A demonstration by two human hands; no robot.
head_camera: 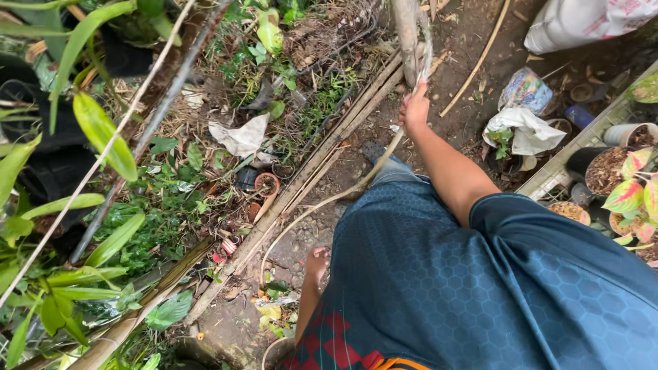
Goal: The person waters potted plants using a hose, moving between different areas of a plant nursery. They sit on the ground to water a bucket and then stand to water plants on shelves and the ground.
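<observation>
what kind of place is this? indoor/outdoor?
Outdoors, most likely a backyard garden or small plant nursery. Bare dirt ground edged with bamboo poles, potted plants on a rack, leafy plants growing wild. The right hand grips a thin cord by a post.

To your left you see long bamboo poles (301,178) lying along the dirt path (356,164), a small terracotta pot (266,183) among weeds, and a crumpled white sheet (241,136). To your right stands a pink-and-green leafed plant (634,192) beside a white sack (582,24).
</observation>
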